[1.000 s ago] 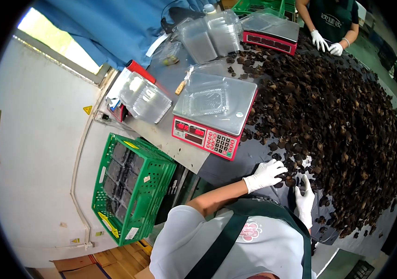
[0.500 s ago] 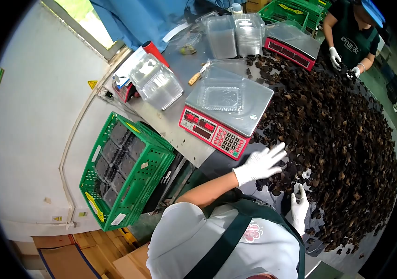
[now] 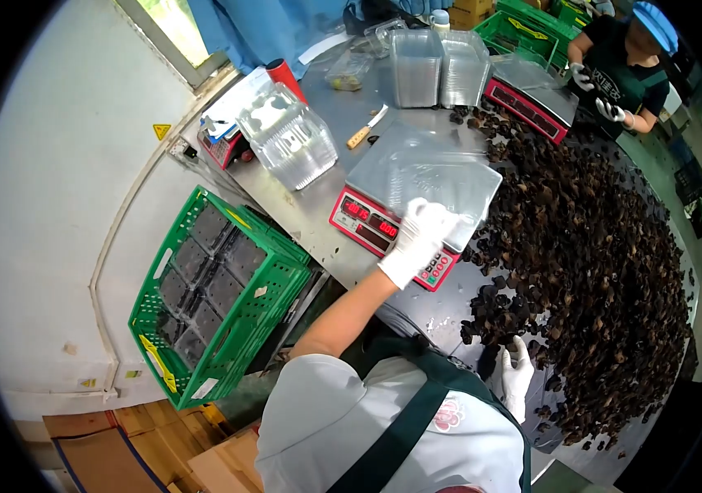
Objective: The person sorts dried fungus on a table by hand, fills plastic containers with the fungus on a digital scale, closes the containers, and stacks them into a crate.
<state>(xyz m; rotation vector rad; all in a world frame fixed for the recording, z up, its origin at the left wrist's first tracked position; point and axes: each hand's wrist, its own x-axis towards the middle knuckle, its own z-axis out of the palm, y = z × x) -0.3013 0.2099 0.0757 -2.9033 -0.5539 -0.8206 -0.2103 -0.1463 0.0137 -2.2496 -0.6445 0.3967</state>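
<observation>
My left hand (image 3: 421, 238), in a white glove, reaches over the front of the red scale (image 3: 357, 223). Its fingers are curled at the near edge of a clear plastic tray (image 3: 441, 182), which is blurred above the metal plate. My right hand (image 3: 518, 376), also gloved, rests low by the near edge of a heap of dark brown pieces (image 3: 606, 271) that look like dried wood ear mushrooms. Its thumb and fingers are apart, with a small cluster of dark pieces (image 3: 499, 312) just beyond them.
Stacked clear trays (image 3: 289, 140) stand left of the scale; more stacks (image 3: 417, 70) are behind. A wooden-handled knife (image 3: 359, 135) lies between. A green crate (image 3: 236, 329) holds filled packs. Across the table a co-worker (image 3: 626, 82) stands by a second red scale (image 3: 524, 111).
My left hand has moved from the heap up and left to the tray, which has shifted and blurred. My right hand stays near the heap's edge. The co-worker's hands have lifted and separated.
</observation>
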